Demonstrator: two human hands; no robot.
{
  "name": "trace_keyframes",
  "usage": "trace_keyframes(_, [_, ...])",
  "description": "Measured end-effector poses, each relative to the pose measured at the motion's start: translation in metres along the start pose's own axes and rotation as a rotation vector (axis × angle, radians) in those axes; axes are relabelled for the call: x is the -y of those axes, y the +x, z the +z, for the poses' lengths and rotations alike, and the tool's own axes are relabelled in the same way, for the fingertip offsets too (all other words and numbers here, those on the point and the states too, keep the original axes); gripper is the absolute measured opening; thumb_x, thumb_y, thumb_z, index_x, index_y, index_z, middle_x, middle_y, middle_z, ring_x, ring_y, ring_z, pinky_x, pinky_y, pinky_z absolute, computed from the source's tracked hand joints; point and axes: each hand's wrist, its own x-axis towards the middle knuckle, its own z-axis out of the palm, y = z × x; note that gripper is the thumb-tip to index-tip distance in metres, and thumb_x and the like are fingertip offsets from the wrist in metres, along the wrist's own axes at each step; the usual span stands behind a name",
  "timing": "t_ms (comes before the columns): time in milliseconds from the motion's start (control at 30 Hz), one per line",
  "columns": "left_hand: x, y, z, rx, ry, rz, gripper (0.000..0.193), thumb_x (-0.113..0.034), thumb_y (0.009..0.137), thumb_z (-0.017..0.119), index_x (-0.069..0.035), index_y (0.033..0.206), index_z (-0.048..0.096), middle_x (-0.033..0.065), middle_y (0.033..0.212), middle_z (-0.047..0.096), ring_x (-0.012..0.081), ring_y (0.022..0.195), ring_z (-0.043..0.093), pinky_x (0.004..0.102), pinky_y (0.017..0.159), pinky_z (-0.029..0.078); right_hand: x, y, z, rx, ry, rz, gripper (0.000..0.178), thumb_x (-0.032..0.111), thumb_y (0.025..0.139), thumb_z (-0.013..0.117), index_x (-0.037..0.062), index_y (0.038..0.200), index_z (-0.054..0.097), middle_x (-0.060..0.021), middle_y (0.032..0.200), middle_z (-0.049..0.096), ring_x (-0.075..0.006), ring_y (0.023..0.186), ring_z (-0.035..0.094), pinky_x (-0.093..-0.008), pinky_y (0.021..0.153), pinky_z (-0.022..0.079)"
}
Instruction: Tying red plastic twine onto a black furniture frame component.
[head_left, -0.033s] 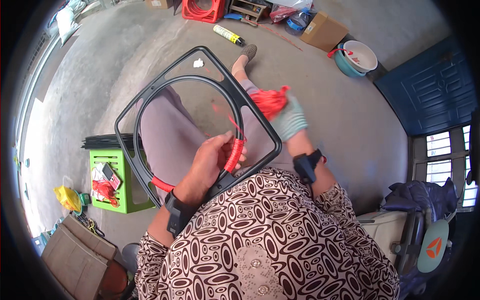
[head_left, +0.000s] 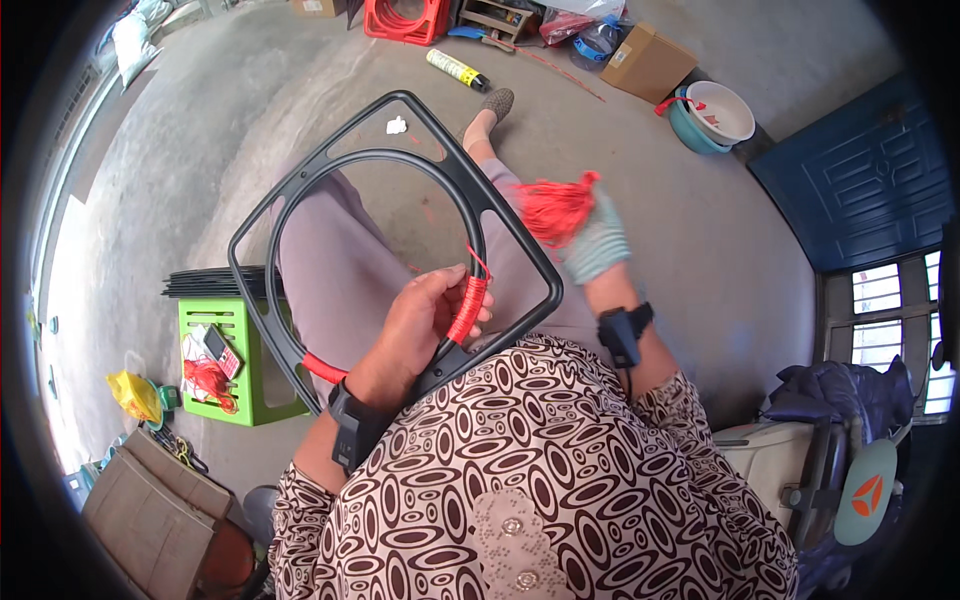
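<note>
A black square plastic frame [head_left: 527,253] with a round inner ring stands tilted over my lap. Red cord is wound tightly round the ring at the lower right [head_left: 470,307], and another red wrapped band [head_left: 325,368] sits at its lower left. My bare left hand [head_left: 432,312] is closed on the ring at the right-hand winding, thumb near its upper end. A short length of red cord rises from there. To the right of the frame, my right hand [head_left: 598,243], in a pale striped glove, grips a loose bundle of red cord [head_left: 556,210], slightly blurred.
On the left, a green stool [head_left: 252,375] bears a red cord tangle [head_left: 208,382] and a phone; black frames [head_left: 215,283] are stacked beside it. A yellow can [head_left: 455,69] lies ahead. Farther off are a red frame [head_left: 404,22], a cardboard box [head_left: 648,58] and basins [head_left: 722,112].
My right hand has moved a little to the right, away from the frame, carrying the red cord bundle. My left hand and the frame have barely moved.
</note>
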Motion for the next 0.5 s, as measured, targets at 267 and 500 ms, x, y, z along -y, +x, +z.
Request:
trace_keyframes(267, [-0.003, -0.001, 0.008, 0.043, -0.076, -0.023, 0.032, -0.028, 0.092, 0.051, 0.003, 0.097, 0.058, 0.0128, 0.079, 0.063, 0.0174, 0.064, 0.061, 0.0271, 0.052, 0.051, 0.109, -0.065, -0.116, 0.56, 0.38, -0.048, 0.028, 0.033, 0.093, 0.049, 0.0068, 0.101, 0.056, 0.0008, 0.072, 0.054, -0.0147, 0.06, 0.053, -0.0309, 0.054, 0.046])
trace_keyframes(500, [0.0, 0.005, 0.018, -0.036, 0.028, 0.149, 0.017, -0.021, 0.089, 0.059, -0.004, 0.09, 0.056, 0.0121, 0.07, 0.062, 0.0172, 0.052, 0.06, 0.0263, 0.042, 0.051, 0.106, -0.088, -0.076, -0.097, 0.1, -0.373, 0.031, 0.035, 0.095, 0.044, 0.0063, 0.088, 0.054, 0.0015, 0.057, 0.043, -0.0126, 0.052, 0.042, -0.0295, 0.049, 0.038])
